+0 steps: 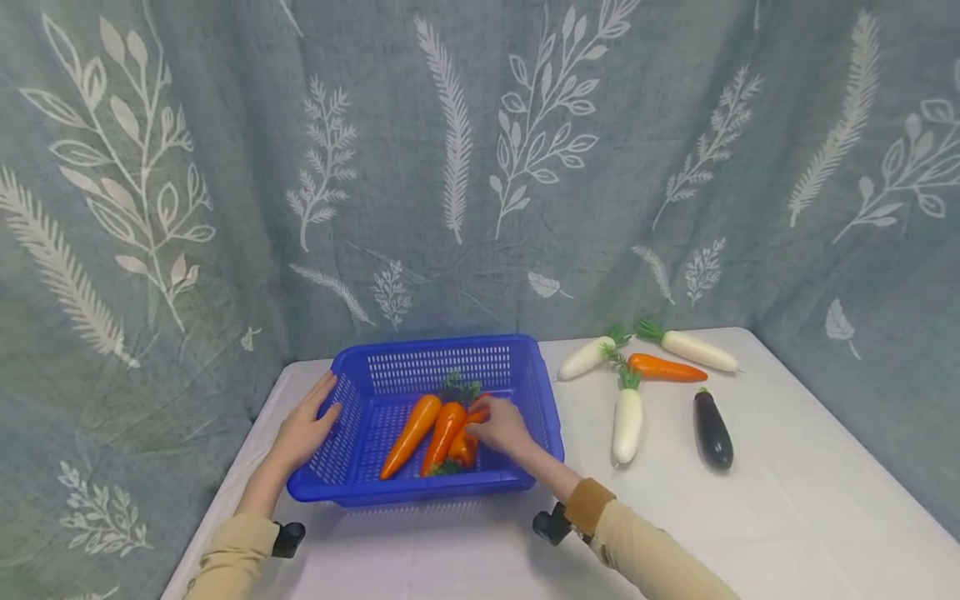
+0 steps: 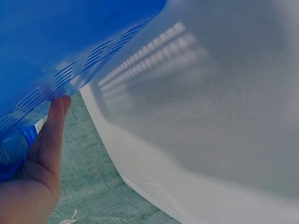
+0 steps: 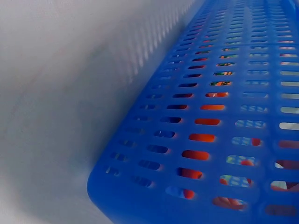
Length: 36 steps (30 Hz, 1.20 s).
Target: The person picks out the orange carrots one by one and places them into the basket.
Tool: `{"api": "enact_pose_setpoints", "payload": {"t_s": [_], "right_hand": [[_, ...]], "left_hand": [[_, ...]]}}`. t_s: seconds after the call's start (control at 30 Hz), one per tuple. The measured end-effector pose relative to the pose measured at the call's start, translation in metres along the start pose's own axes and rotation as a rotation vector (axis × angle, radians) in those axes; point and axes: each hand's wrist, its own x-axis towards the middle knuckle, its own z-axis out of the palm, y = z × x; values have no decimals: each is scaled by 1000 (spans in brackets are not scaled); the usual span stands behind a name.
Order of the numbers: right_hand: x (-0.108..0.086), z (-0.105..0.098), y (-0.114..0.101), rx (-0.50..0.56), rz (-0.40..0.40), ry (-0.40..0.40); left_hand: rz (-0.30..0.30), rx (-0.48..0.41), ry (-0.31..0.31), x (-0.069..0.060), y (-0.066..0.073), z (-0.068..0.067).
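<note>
A blue plastic basket [image 1: 348,492] stands on the table with several orange carrots in it. At its left rim is my left hand [image 1: 303,429], thumb over the rim and fingers along the outer wall; the left wrist view shows this hand [image 2: 44,154] against the slotted side. Inside the basket, my right hand [image 1: 501,427] pinches a carrot [image 1: 477,416] near the right end. Two carrots, one on the left [image 1: 411,436] and one in the middle [image 1: 444,437], lie beside it. Another orange vegetable [image 1: 465,450] is partly covered. In the right wrist view, the basket wall [image 3: 187,140] hides most of that hand.
Right of the basket lie three white radishes, at the left [image 1: 585,358], back [image 1: 701,350] and front [image 1: 627,427]. A carrot [image 1: 667,368] and a dark eggplant [image 1: 712,429] lie among and beside them on the white-covered table [image 1: 795,500]. A patterned curtain [image 1: 420,192] hangs behind.
</note>
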Motion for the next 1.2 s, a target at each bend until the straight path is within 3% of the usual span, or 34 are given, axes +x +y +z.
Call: {"api": "enact_pose_setpoints", "payload": {"t_s": [0.27,0.63,1.0,1.2], "right_hand": [[-6,-9,-2,-11,-67,38],[-21,-36,-5,91,-188,82],[-29,-63,10,129,-187,191],[-30,-79,24,146,-129,300]], "left_hand": [[-32,3,-14,1,-1,0],[-25,7,-7,0,-1,0],[-23,3,-5,0,-3,1],[-16,3,4,1,-3,2]]}}
